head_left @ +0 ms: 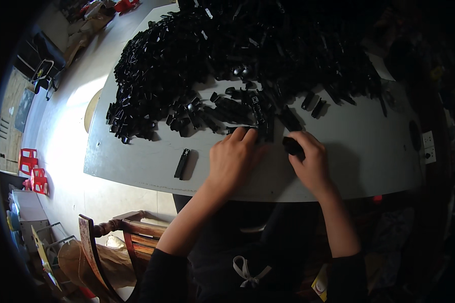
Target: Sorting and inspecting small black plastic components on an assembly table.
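Observation:
My right hand (311, 160) is closed around a small black plastic piece (292, 146) just above the table, near its front edge. To its left, my left hand (232, 156) lies palm down, with its fingertips at a black plastic piece (232, 130) at the near side of the pile. The left thumb stands out to the right, apart from the fingers and blurred. Beyond both hands spreads a large heap of black plastic parts (156, 70). One long black clip-like piece (182, 163) lies alone to the left of my left hand.
The grey-white table (131, 161) has a curved front edge close to my body. Two loose black pieces (318, 107) lie right of the heap's middle. A wooden chair (131, 232) stands at the lower left; red stools (38, 181) are farther left. A wall socket (428, 146) is at right.

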`<action>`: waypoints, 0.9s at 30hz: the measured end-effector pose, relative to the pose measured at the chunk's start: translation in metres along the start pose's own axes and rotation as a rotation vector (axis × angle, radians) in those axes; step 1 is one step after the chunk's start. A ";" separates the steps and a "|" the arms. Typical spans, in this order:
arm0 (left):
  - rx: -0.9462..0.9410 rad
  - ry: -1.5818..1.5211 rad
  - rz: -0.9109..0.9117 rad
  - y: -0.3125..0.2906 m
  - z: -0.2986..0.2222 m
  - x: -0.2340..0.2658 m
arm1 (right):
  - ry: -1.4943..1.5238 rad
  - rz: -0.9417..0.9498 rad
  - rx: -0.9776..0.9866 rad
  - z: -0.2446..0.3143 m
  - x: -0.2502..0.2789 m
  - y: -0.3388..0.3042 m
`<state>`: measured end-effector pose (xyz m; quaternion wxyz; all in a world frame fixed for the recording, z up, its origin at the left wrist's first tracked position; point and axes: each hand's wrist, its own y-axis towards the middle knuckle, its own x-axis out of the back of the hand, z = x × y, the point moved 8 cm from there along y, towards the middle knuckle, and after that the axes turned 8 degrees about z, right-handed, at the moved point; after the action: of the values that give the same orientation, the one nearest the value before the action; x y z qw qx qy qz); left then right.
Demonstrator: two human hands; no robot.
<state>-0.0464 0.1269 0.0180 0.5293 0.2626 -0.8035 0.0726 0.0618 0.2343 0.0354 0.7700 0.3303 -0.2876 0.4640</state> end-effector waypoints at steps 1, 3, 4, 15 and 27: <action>-0.003 -0.003 -0.004 0.003 0.000 -0.003 | -0.014 0.013 0.014 0.000 0.000 0.007; 0.011 0.057 -0.043 0.004 0.004 -0.003 | -0.022 0.066 -0.014 0.003 -0.012 0.020; 0.015 0.063 -0.041 0.001 0.008 -0.002 | -0.024 0.121 -0.042 0.005 -0.023 0.025; -0.047 -0.613 -0.001 -0.056 0.023 0.025 | -0.075 -0.058 -0.193 -0.001 -0.014 -0.015; -0.151 -0.682 0.019 -0.080 -0.004 0.050 | 0.079 0.116 0.124 0.071 -0.002 -0.050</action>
<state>-0.0190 0.0432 0.0512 0.2475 0.2242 -0.9397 -0.0739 0.0971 0.1610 0.0657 0.7308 0.3415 -0.2465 0.5372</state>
